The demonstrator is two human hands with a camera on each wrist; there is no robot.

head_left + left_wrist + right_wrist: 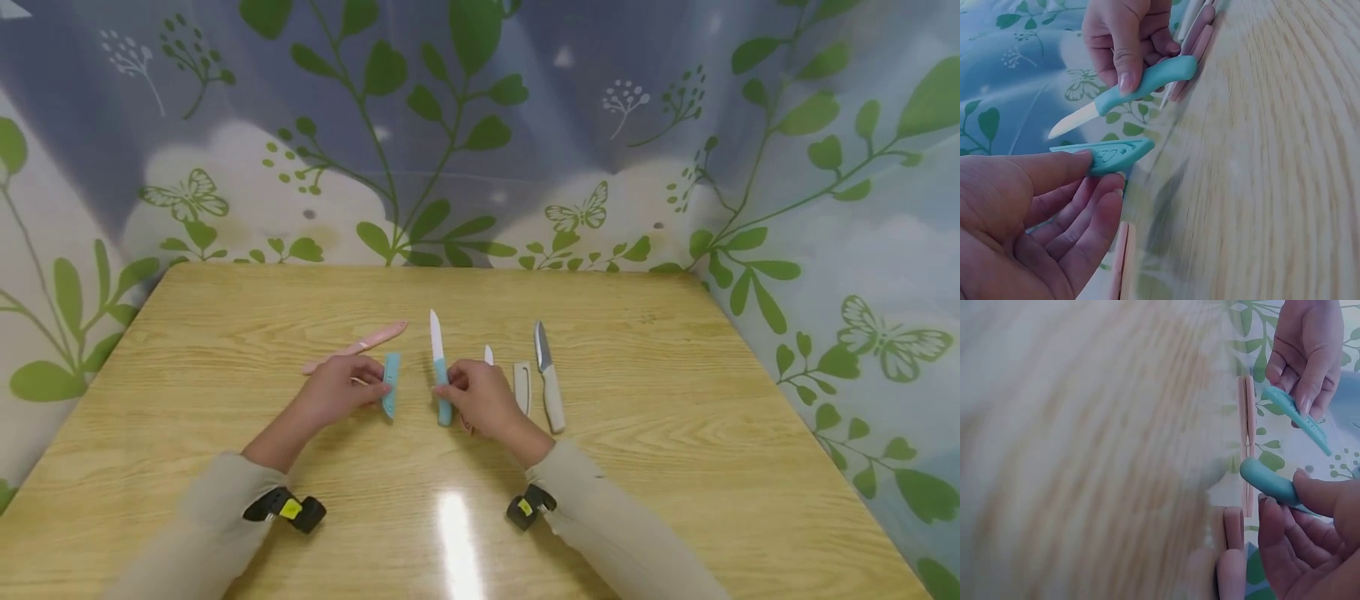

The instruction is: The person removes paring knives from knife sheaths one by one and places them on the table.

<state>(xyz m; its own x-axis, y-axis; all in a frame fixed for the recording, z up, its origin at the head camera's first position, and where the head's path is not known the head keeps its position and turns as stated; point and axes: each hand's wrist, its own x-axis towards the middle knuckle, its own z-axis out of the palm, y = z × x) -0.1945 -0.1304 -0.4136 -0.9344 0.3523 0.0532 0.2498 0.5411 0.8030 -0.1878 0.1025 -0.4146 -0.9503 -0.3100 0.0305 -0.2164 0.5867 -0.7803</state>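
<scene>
My left hand (341, 390) pinches a turquoise knife sheath (391, 385) between thumb and fingers, raised above the table. In my right hand (483, 396) is a small knife with a turquoise handle (443, 400) and a pale blade (437, 333); thumb and fingers grip it by the handle. The left wrist view shows the bare blade (1072, 120) just above the sheath (1122, 155), the two apart. Beyond my left hand lies a pink knife (378, 337). Partly hidden behind my right hand is another knife, its light blade tip (489, 355) showing.
Right of my right hand lie a cream sheath (522, 387) and a knife with a cream handle (553, 400) and grey blade. All rest on a wooden table (645, 500). A leaf-patterned curtain (570, 167) hangs behind the table's far edge.
</scene>
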